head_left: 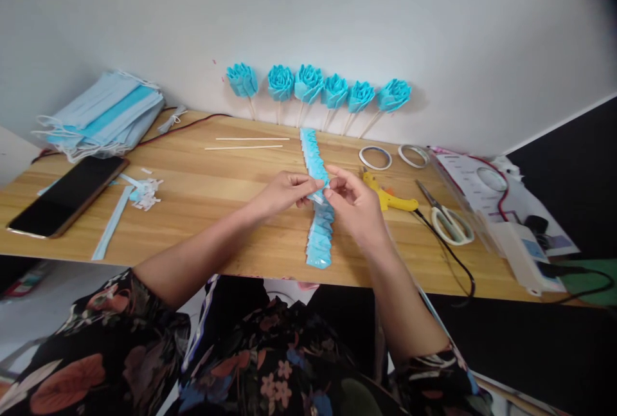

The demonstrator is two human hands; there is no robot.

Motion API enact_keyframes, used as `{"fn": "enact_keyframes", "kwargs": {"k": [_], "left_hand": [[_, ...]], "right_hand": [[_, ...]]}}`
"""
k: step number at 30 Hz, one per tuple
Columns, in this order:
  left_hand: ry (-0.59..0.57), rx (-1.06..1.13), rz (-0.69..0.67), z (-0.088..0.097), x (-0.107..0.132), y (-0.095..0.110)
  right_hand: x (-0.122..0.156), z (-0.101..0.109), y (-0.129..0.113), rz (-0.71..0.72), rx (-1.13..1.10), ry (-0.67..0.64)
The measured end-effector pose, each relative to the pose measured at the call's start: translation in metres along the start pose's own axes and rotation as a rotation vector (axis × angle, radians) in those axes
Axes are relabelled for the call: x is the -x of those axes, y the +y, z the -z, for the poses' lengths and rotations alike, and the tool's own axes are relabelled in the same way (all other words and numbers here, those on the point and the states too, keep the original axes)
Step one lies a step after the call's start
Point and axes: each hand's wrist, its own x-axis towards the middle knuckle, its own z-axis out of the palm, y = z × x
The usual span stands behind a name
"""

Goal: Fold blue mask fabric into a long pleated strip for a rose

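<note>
A long blue strip with folded, zigzag edges (319, 236) runs from near the back of the wooden table to its front edge. It looks like pleated face mask material. My left hand (295, 188) pinches the strip at its middle from the left side. From the right, my right hand (354, 200) grips the same spot, thumb and fingertips closed on the strip's edge. The fingertips of both hands nearly meet there. Whether a smaller piece lies between them is hidden.
Several blue flowers on sticks (308, 85) lean on the wall. Left are stacked face masks (103, 110), a phone (67, 196), scraps (144, 192) and two thin sticks (245, 146). Right are tape rolls (375, 158), a yellow glue gun (398, 201), scissors (450, 223) and a power strip (525, 258).
</note>
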Motion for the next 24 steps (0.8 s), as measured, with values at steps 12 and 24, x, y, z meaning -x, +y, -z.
{"fn": "enact_keyframes", "kwargs": {"k": [12,24], "left_hand": [[-0.079,0.123,-0.042,0.003,-0.004,-0.01],[-0.065,0.142,0.021,-0.003,-0.003,-0.012]], "right_hand": [[-0.002,-0.004,0.0,-0.041,-0.148,0.02],[0.002,0.0,0.005,-0.023,-0.132,0.121]]}}
